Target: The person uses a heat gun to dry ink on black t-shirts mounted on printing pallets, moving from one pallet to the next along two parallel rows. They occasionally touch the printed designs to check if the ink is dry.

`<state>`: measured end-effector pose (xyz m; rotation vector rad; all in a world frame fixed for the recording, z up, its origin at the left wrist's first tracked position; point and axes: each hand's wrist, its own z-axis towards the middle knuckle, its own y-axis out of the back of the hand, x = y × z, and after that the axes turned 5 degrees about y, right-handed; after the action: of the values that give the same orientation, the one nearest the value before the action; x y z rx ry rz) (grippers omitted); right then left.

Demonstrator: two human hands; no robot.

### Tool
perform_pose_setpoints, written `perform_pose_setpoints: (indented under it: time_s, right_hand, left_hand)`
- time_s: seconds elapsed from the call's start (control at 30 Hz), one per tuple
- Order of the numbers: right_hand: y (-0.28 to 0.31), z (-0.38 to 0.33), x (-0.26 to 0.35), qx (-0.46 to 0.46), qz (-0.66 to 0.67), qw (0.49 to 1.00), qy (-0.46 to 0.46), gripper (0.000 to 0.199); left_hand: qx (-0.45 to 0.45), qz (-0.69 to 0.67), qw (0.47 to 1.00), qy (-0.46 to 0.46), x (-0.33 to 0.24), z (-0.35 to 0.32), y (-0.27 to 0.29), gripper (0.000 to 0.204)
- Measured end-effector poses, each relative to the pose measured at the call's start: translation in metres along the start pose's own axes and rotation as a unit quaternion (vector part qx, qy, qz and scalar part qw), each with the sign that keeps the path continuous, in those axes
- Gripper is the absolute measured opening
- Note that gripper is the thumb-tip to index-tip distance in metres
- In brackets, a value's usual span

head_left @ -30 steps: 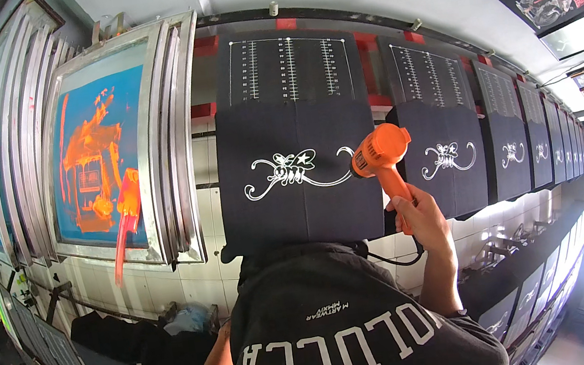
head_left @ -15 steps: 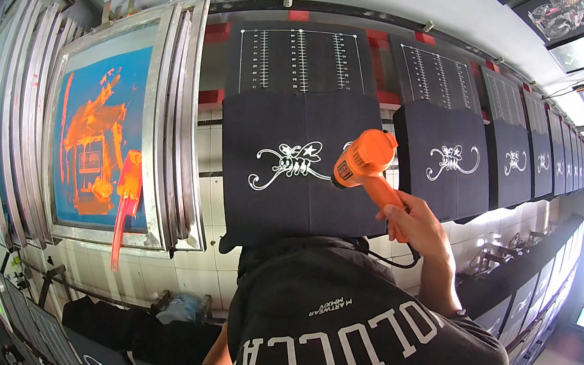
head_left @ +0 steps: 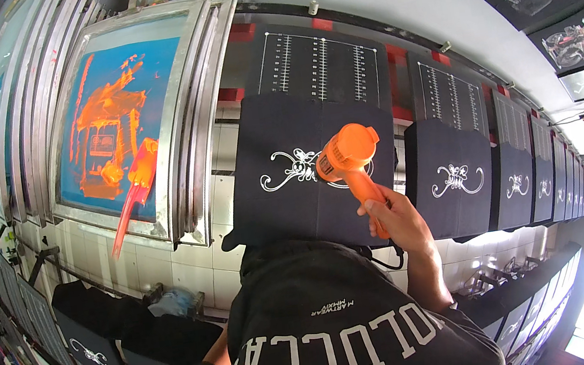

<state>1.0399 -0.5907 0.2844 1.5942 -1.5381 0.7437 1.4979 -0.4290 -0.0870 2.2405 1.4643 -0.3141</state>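
Observation:
My right hand (head_left: 390, 217) grips the handle of an orange heat gun (head_left: 348, 154). Its nozzle points left at a white curly print (head_left: 290, 171) on a black garment (head_left: 289, 213) stretched over a platen straight ahead. The gun hovers just in front of the print's right half. A black cord (head_left: 391, 264) hangs below the hand. My own black shirt (head_left: 327, 327) with white lettering fills the lower middle. A bit of my left arm (head_left: 214, 358) shows beside it, but the left hand is hidden.
A metal-framed printing screen (head_left: 112, 125) with blue mesh and orange ink stands raised at left, an orange squeegee (head_left: 131, 194) resting on it. More black garments with the same white print (head_left: 456, 182) line up to the right. Other platens (head_left: 92, 352) sit at lower left.
My right hand has carried the heat gun leftward, from the garment's right edge to over the print. The view has tilted slightly.

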Motion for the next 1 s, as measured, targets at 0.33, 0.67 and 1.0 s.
perform_pose_setpoints:
  time_s: [0.33, 0.67, 1.0]
  right_hand:
    - [-0.006, 0.011, 0.006, -0.019, 0.008, 1.0, 0.02, 0.025]
    - [-0.008, 0.02, 0.013, 0.055, -0.012, 0.998, -0.004, 0.034]
    - [-0.024, 0.042, 0.019, 0.029, -0.003, 0.997, 0.065, 0.032]
  left_hand:
    - [0.002, -0.013, 1.0, 0.012, 0.009, -0.008, -0.009, 0.022]
    - [0.0, -0.02, 1.0, 0.014, 0.008, -0.011, -0.015, 0.022]
    - [-0.005, -0.027, 1.0, 0.011, 0.01, -0.012, -0.021, 0.022]
